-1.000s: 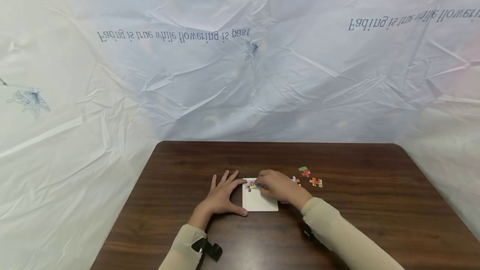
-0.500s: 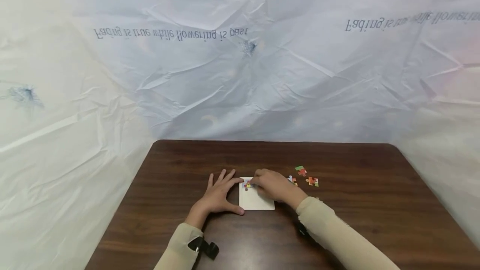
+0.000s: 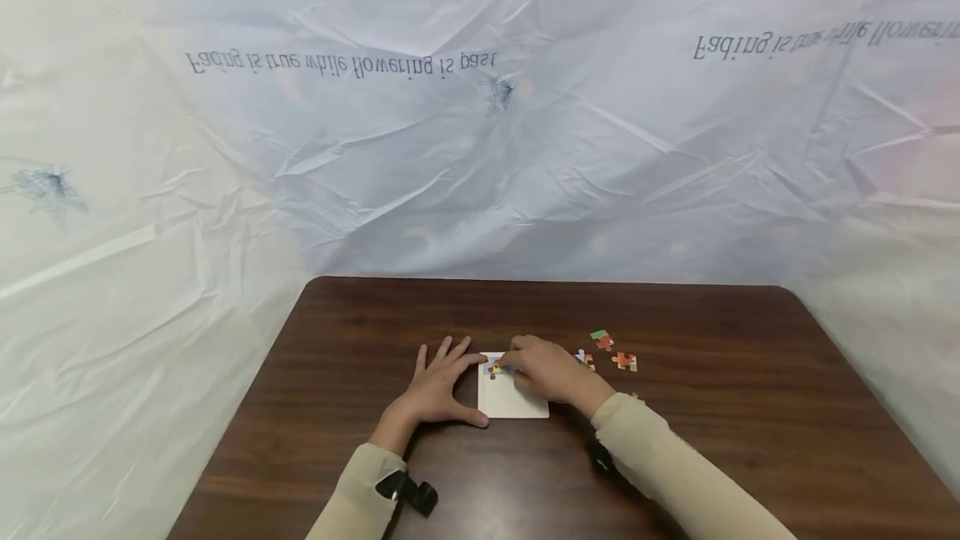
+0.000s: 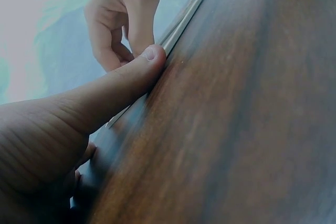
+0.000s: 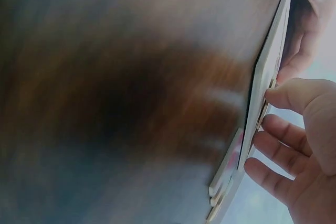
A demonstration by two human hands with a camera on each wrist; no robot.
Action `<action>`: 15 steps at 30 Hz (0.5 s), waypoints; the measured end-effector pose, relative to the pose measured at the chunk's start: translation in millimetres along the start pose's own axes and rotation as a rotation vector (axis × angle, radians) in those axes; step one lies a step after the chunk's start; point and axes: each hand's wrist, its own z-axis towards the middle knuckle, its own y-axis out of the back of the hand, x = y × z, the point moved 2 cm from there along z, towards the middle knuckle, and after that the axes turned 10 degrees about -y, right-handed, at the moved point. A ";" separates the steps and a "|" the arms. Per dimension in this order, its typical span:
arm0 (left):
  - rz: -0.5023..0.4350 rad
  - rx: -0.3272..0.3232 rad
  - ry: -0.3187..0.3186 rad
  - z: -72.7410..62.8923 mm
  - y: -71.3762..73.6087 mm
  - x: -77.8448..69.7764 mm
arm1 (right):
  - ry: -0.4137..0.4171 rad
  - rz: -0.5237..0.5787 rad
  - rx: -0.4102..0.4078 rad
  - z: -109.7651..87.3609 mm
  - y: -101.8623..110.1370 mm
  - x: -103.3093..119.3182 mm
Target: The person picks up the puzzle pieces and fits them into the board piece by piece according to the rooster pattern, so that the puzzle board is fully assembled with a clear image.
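Note:
A small white puzzle board point(image 3: 513, 402) lies on the table, with colourful puzzle pieces point(image 3: 492, 368) set in its upper left. My left hand point(image 3: 438, 390) is spread beside it, index fingertip at the upper left corner and thumb at the lower left. In the left wrist view that thumb point(image 4: 150, 55) touches the board's edge. Over the board's upper part, my right hand point(image 3: 547, 368) has its fingers bent down, pinching a puzzle piece against the surface; the hand mostly hides the piece. Thumb and fingertips point(image 5: 273, 97) meet the board's face in the right wrist view.
Right of the board lie loose puzzle pieces: one red and green point(image 3: 602, 340), one orange point(image 3: 624, 361), and another point(image 3: 585, 359) partly behind my right hand. The dark wood table point(image 3: 712, 407) ends at a white printed sheet point(image 3: 525, 215) hanging behind and at the sides.
The whole scene has shifted slightly left and up with the camera. Both hands keep nearly the same places at the board, the right fingers moving only slightly.

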 end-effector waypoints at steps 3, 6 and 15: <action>-0.004 0.006 -0.002 0.8 0.6 -2.0 | -0.008 0.007 -0.004 -2.4 1.8 0.9; -0.007 0.005 -0.007 1.8 1.5 -4.0 | -0.018 0.009 -0.006 -5.0 5.4 1.8; -0.028 0.005 -0.005 -2.1 -0.2 -5.3 | -0.040 0.088 0.029 -9.4 9.4 5.7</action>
